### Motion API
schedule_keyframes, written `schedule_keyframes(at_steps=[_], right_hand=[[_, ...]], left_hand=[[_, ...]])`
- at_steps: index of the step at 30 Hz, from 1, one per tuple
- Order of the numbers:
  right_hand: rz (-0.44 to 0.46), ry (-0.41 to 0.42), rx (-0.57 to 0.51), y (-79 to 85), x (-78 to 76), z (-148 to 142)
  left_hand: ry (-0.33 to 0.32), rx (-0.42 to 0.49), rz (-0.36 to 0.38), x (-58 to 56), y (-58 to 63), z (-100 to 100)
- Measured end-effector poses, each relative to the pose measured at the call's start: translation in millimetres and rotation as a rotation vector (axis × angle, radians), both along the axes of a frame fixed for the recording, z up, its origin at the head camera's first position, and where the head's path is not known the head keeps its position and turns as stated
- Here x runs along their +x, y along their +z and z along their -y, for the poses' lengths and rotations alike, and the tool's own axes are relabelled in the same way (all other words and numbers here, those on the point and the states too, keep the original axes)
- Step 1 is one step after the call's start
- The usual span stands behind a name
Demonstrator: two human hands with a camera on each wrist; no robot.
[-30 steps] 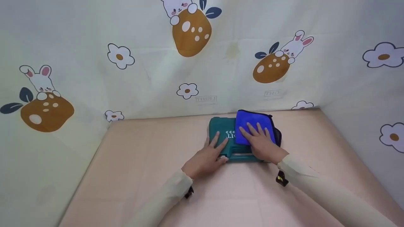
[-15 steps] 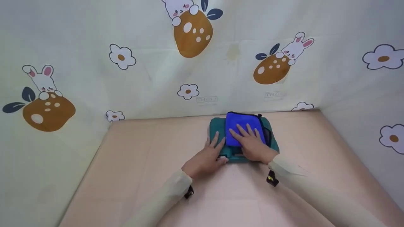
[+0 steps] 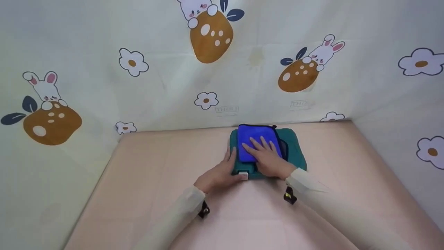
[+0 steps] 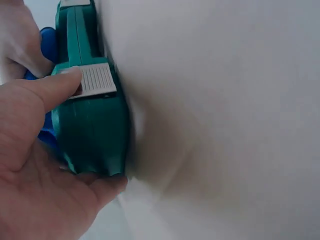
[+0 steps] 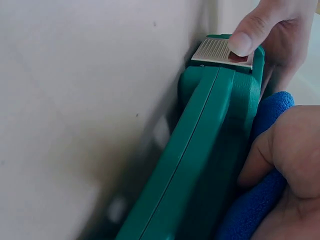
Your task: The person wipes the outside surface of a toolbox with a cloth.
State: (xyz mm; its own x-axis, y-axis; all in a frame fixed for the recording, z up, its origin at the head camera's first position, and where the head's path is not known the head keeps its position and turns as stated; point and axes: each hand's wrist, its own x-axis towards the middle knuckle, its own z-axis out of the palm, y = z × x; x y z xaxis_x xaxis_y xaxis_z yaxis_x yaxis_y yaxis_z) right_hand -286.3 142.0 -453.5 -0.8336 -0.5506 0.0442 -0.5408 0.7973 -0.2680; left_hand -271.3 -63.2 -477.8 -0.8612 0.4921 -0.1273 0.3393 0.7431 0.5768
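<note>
A green hard plastic tool case lies flat near the back of the table, its handle side towards me. On its top lies a folded blue cleaning cloth with black edging. My right hand rests on the cloth with fingers spread and straight, pressing it against the lid. With the left hand I grip the case's left end. In the left wrist view, the left thumb lies on a ribbed light latch and the fingers reach round the end of the case. The cloth and right hand hide the lid's lettering.
The case stands on a pale pinkish table covering. Behind it rises a light fabric wall printed with rabbits, brown fruit and flowers. More fabric closes off the left and right sides.
My right hand has slid the cloth leftwards across the lid, uncovering its right part. The left hand has drawn back from the lid's top to the case's left edge.
</note>
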Motion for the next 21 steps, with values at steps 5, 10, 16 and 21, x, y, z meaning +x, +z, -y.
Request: schedule_keyframes(at_steps=[5,10,16,21], right_hand=[[0.003,-0.008,0.010,0.9,0.3,9.7],[0.014,-0.008,0.018,1.7,1.2,19.0],[0.011,-0.017,0.015,1.0,3.0,23.8],[-0.007,-0.003,0.014,-0.7,4.7,24.5]], left_hand=[[0.012,-0.016,0.005,0.5,-2.6,2.8],[0.008,-0.040,-0.010,1.7,-3.5,2.1],[0.027,-0.065,0.000,2.1,-4.7,2.0],[0.034,-0.050,-0.002,1.8,-6.2,2.7]])
